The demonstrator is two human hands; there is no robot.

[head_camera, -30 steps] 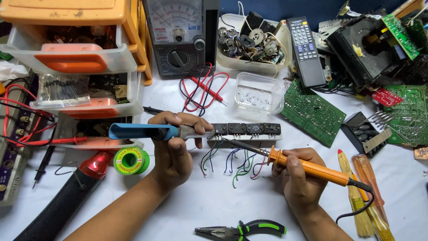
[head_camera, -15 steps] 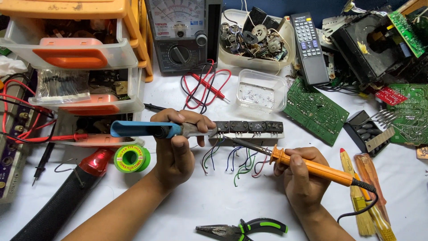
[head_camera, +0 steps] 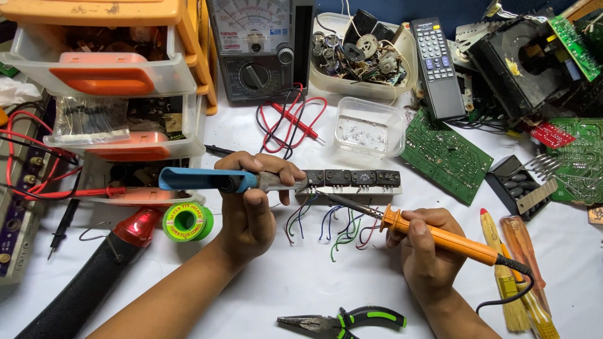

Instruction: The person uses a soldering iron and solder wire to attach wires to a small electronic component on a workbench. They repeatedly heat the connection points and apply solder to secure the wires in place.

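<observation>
Head view: left hand [head_camera: 251, 204] is gripping a blue desoldering pump [head_camera: 213, 180], its nozzle touching the transistor strip [head_camera: 352, 181]. Right hand [head_camera: 424, 248] is clutching an orange soldering iron [head_camera: 440, 237], tip meeting the strip's leads mid-table. Pliers [head_camera: 345, 321] are lying below.

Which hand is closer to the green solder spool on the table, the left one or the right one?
Left. The left hand, holding the blue-handled tool, is just right of the solder spool. The right hand, gripping the orange soldering iron, is far off to the right.
</observation>
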